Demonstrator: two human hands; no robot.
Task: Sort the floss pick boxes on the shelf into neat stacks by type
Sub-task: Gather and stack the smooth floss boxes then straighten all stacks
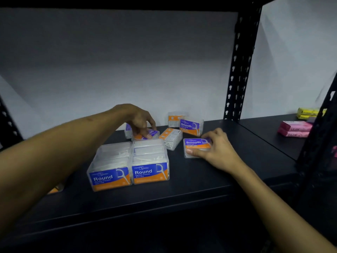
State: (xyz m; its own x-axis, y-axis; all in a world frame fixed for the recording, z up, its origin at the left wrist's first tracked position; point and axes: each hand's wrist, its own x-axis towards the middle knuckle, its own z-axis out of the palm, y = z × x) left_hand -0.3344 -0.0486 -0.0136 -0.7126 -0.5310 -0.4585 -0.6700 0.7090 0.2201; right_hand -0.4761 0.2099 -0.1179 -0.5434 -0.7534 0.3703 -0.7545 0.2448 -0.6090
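Observation:
Two clear "Round" floss pick boxes [110, 178] [150, 171] stand side by side near the front of the dark shelf [209, 181]. Behind them my left hand [140, 121] grips a flat-lying box [145, 135] from above. My right hand [217, 148] holds a flat "Smooth" box [197, 146] on the shelf, thumb along its front edge. Another "Smooth" box [190, 126] stands upright at the back, with an orange-labelled box [175, 119] behind it. One box [170, 137] lies on its side between my hands. A further box [128, 130] is partly hidden behind my left hand.
A black perforated upright [240, 59] bounds the shelf bay on the right. Beyond it, pink soap boxes [295, 128] and yellow packs [306, 113] lie on the neighbouring shelf. An orange-labelled item [54, 189] peeks out under my left forearm. A white wall backs the shelf.

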